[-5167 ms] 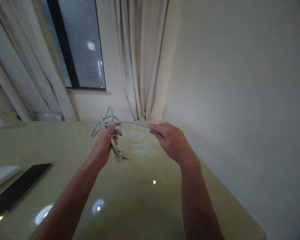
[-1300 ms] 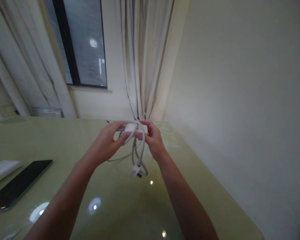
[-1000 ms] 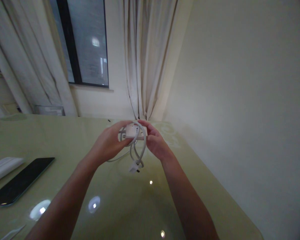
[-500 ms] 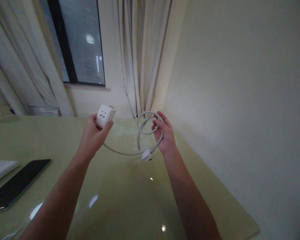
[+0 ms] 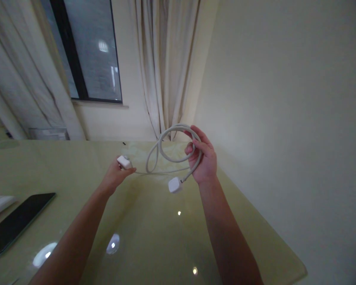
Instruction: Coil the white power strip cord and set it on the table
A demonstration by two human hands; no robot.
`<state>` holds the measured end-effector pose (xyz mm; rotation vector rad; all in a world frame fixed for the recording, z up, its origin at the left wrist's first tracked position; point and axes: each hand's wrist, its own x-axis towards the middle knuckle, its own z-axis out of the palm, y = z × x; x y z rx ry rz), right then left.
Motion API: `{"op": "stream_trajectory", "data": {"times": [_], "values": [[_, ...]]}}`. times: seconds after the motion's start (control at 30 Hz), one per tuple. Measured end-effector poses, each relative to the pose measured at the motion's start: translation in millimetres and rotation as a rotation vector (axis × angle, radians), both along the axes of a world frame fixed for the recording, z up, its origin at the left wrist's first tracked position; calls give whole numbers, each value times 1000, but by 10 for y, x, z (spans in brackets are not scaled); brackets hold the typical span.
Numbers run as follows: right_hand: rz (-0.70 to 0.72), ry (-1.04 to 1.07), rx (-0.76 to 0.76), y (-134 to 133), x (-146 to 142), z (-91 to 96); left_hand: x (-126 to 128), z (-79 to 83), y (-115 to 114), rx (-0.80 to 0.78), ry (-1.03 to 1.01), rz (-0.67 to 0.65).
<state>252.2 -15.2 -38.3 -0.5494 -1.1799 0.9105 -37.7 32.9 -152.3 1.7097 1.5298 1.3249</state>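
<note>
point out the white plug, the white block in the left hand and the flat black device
White plug [image 5: 175,185]: head view, middle of its body.
White block [image 5: 124,162]: head view, its bare white face.
Flat black device [image 5: 17,225]: head view, middle of its top surface.

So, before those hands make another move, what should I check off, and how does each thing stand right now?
1. Left hand has hold of the white block: ok.
2. Right hand has hold of the looped cord: ok.
3. Plug hangs outside the fingers, below the right hand: ok.
4. Cord is straight, with no loops: not ok; loops show beside the right hand.
5. Cord is free of knots: cannot tell; its strands overlap.
6. Dark slab lies apart from the cord: ok, it's off to the left.
</note>
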Motion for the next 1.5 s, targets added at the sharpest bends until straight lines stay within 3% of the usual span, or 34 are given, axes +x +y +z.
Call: {"op": "stream_trajectory", "data": {"times": [0.1, 0.2, 0.27, 0.53, 0.7, 0.87, 1.0, 1.03, 1.13, 1.2, 1.3, 1.5], "values": [[3, 23, -11, -20, 1, 22, -19, 68, -44, -101, 36, -219], [-18, 9, -20, -29, 0, 28, 16, 159, -107, -227, 252, -463], [-34, 11, -32, -36, 0, 31, 86, 180, -145, -295, 419, -557], [-3, 152, -47, -65, -2, 80, 518, 2, -237, -371, 756, -655], [57, 228, -44, -87, -17, 102, 358, 81, -238, -492, 739, -707], [119, 214, -23, -151, -14, 134, 46, 287, -161, -273, 524, -571], [204, 168, -3, -208, -59, 140, 243, 507, -251, 53, 62, -333], [229, 145, -1, -218, -76, 136, 327, 554, -299, 82, -56, -339], [292, 90, -16, -230, -120, 122, 532, 642, -438, -22, -283, -505], [297, 83, -41, -223, -136, 117, 593, 671, -493, -73, -349, -530], [247, 74, -107, -200, -141, 114, 591, 737, -525, -24, -393, -393], [51, 19, -232, -132, -182, 75, 505, 940, -581, 168, -192, -129]]}}
